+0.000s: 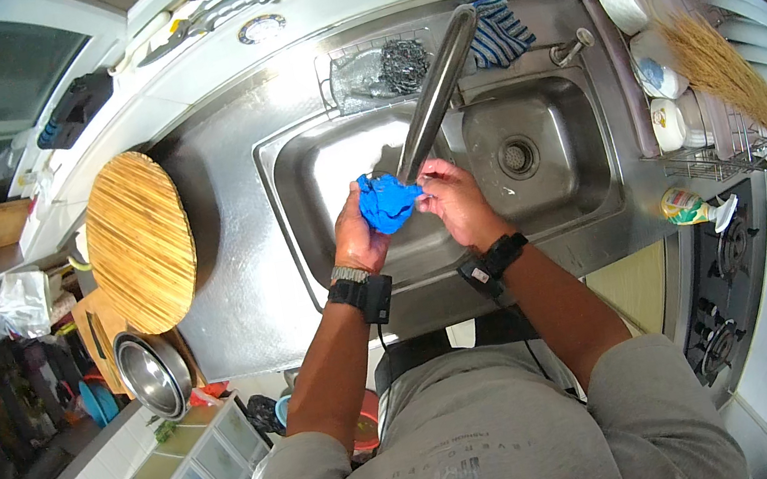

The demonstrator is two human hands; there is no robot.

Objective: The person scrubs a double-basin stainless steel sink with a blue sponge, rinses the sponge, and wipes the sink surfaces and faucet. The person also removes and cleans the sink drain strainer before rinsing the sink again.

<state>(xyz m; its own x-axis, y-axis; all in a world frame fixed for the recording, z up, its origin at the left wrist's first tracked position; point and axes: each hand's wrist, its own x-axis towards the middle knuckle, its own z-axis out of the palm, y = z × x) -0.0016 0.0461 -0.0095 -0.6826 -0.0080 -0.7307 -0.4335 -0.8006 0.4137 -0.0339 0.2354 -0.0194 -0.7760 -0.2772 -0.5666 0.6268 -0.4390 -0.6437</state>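
Note:
Over the left basin of a steel double sink (425, 263), a crumpled blue cloth (387, 207) is held between both hands. My left hand (358, 232) grips its left side, the thumb pointing up along it. At its right end, the fingertips of my right hand (453, 199) pinch a narrow corner. The steel faucet (438, 86) reaches down from above, and its lower end is just behind the cloth and my right hand. Whether water is running I cannot tell. Each of my wrists wears a black strapped device.
A wire rack (327, 81) with a steel scourer (405, 65) sits behind the sink, and a striped cloth (502, 29) lies beside the faucet. A round wooden board (140, 242) stands left. Bowls (659, 68), a straw brush (730, 82), a spray bottle (698, 208) and a gas stove (723, 289) are right.

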